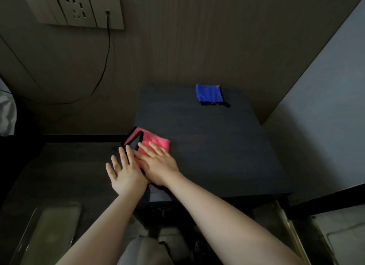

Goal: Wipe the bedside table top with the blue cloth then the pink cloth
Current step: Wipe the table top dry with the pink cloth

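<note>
The dark bedside table top [217, 146] fills the middle of the view. A folded blue cloth [209, 94] with black trim lies near its far edge, untouched. A folded pink cloth [156, 141] with black trim lies at the table's left edge. My right hand [158, 162] rests flat on the pink cloth, fingers spread and pointing up-left. My left hand [124, 170] hovers open just left of it, beyond the table's left edge, its fingertips near the cloth's black trim.
A wall socket panel [75, 10] sits at upper left with a black cable [106, 57] hanging down. A pale wall [325, 106] borders the table on the right. Lower left lies a glossy tray-like surface [51, 229].
</note>
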